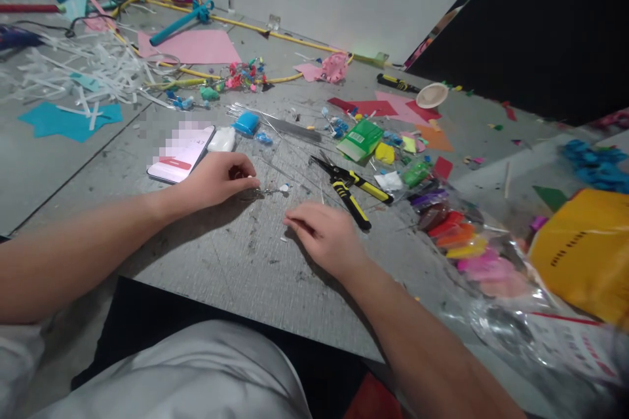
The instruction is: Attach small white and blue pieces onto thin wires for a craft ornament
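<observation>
My left hand (221,177) is closed in a pinch at the middle of the grey work surface. From its fingertips a thin twisted wire piece (268,192) reaches to the right, with a small white blob (284,188) at its far end. Just right of that, my right hand (329,232) has thumb and fingers pressed together; anything between them is too small to make out. A tiny white scrap (284,239) lies by its fingertips. Beyond this hand rest black-and-yellow pliers (351,186), jaws apart. Behind my left hand are a phone (181,154) and a white packet (223,140).
Thin wires (275,124), a blue clay packet (246,123) and a green packet (360,140) lie farther back. Bags of coloured clay (472,249) and a yellow packet (584,252) fill the right. White paper strips (98,69) pile up at left, near pink paper (196,47).
</observation>
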A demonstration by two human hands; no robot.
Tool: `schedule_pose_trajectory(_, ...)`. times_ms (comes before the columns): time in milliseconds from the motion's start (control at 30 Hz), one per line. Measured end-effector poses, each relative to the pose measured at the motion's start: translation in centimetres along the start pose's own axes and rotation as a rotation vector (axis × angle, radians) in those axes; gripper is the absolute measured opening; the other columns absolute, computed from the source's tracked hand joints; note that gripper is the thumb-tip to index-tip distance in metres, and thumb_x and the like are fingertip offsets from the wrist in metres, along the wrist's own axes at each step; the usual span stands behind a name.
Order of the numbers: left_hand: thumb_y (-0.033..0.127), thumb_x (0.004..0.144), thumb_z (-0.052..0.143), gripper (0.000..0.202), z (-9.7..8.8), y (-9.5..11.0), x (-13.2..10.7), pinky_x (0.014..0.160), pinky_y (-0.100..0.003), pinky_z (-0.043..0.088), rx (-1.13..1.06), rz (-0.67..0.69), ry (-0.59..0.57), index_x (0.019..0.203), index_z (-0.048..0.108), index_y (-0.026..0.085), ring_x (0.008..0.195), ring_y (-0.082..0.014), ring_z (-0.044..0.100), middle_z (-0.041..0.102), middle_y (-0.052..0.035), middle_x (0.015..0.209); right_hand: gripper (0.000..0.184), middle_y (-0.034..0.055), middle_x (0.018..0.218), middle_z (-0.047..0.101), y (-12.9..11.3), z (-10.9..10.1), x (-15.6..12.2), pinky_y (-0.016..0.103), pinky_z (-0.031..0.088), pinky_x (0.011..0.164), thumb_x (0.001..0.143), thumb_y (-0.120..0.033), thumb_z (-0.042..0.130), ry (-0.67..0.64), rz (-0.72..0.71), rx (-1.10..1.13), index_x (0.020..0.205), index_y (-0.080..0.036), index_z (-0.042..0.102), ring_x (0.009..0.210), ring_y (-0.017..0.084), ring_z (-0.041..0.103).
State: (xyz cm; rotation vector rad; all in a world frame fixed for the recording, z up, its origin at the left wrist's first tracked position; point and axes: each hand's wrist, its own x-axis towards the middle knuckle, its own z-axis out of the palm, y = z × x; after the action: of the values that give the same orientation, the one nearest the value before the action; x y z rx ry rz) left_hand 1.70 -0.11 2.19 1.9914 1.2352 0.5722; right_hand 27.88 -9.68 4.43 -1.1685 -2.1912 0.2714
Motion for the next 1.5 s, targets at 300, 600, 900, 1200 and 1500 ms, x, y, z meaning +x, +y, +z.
schedule_pose_trajectory(300,0.017,0.116,0.081,0.021,0.3,-1.6,0.6,0.097,-0.037,0.062,0.311,0.115,0.044,0.132,0.095,0.017,0.101,-0.0266,0.086,0.097,-0.0125,0.114,0.022,0.0051,0.094,0.073,0.7,0.3,-0.4,0.028,0.056,0.076,0.093,-0.02,0.044,-0.012,-0.044,-0.04,0.105,-0.02,0.062,0.085,0.017,0.07)
schedule_pose_trajectory(600,0.031,0.119,0.078,0.023,2.1,-0.1,-1.4,0.087,-0.033,0.064,-0.152,0.235,0.123,0.13,0.091,0.016,0.086,-0.0205,0.079,0.09,-0.009,0.101,0.02,0.003,0.072,0.067,-1.7,0.4,0.3,0.025,0.051,0.063,0.093,-0.023,0.045,0.014,-0.113,-0.138,0.085,-0.017,0.062,0.067,0.015,0.065)
schedule_pose_trajectory(900,0.047,0.095,0.095,0.031,4.1,2.4,-3.8,0.057,-0.025,0.053,-0.752,-0.087,-0.347,0.097,0.081,0.019,0.058,-0.0136,0.064,0.076,0.0001,0.074,0.04,0.0055,0.09,0.062,-2.8,1.2,0.0,0.028,0.053,0.068,0.086,-0.012,0.054,0.089,-0.144,-0.001,0.124,-0.025,0.053,0.078,0.017,0.059)
schedule_pose_trajectory(1200,0.039,0.091,0.096,0.025,3.2,2.7,-3.7,0.054,-0.02,0.054,-0.786,-0.11,-0.387,0.093,0.079,0.02,0.054,-0.0105,0.066,0.077,0.0036,0.073,0.028,0.0016,0.088,0.065,-3.3,1.3,0.4,0.024,0.055,0.069,0.083,-0.014,0.063,0.179,0.002,0.248,0.108,-0.026,0.063,0.077,0.011,0.064)
schedule_pose_trajectory(1500,0.033,0.085,0.099,0.021,3.2,1.9,-3.6,0.052,-0.019,0.053,-0.715,-0.116,-0.385,0.088,0.082,0.021,0.052,-0.0118,0.066,0.075,0.005,0.064,0.009,-0.0014,0.078,0.071,-3.3,1.1,0.7,0.019,0.054,0.059,0.08,-0.023,0.068,0.129,0.186,0.398,0.089,-0.025,0.068,0.071,0.011,0.066)
